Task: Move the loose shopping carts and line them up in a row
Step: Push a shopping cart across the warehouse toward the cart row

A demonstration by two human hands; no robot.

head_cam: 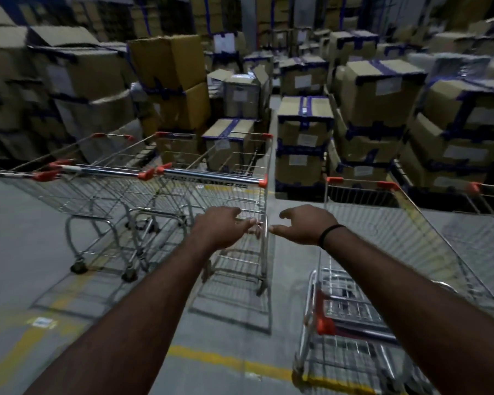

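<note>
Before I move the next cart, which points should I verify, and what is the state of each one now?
1. Left hand free: ok, it holds nothing.
2. Right hand free: ok, open, it holds nothing.
3. Row carts in line: ok, three stand side by side with handles level.
4. Loose cart in the row: not ok, it stands apart on the right, angled.
5. Far-right cart in the row: not ok.
6. Loose cart rolls freely: cannot tell.
</note>
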